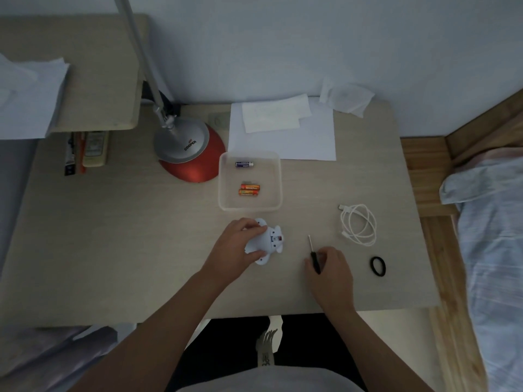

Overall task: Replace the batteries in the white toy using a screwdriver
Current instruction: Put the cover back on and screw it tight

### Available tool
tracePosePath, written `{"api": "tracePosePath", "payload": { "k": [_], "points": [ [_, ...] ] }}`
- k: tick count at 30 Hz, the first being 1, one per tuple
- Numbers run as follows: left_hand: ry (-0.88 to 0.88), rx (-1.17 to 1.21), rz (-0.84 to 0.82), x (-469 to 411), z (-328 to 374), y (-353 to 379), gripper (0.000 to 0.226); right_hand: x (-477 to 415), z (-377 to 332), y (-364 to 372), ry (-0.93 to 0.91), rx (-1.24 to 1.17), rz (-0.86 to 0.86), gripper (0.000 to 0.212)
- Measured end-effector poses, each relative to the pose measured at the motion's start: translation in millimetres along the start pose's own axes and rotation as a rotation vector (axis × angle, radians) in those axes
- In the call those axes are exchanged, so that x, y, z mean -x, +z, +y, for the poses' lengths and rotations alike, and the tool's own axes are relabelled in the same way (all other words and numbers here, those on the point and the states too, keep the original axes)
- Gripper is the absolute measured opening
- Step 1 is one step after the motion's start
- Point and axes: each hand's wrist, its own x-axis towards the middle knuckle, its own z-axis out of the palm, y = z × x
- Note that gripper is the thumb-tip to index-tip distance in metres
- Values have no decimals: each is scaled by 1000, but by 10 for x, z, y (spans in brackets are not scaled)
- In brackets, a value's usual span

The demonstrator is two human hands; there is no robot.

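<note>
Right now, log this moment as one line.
left hand: holds white toy on desk | right hand: grips screwdriver, tip off toy | tray: one blue battery, two orange batteries

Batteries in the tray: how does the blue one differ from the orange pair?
Colour: the blue battery has a dark blue wrap; the orange batteries are orange with print on them.
Place: the blue battery lies alone toward the far side of the tray; the orange batteries lie side by side, touching, nearer the person.
Shared: all lie flat, crosswise to the person, and look about the same size.
</note>
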Motion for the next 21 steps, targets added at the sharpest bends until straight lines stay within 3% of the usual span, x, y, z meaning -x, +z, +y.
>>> {"api": "tracePosePath", "payload": {
  "k": [11, 21],
  "points": [
    [8, -14, 14, 25, -10, 28, 55, -67, -76, -80, 48, -38, -29, 11],
    [-21, 17, 26, 100, -7, 63, 54, 37, -558, -407, -241, -284, -22, 10]
  ]
}}
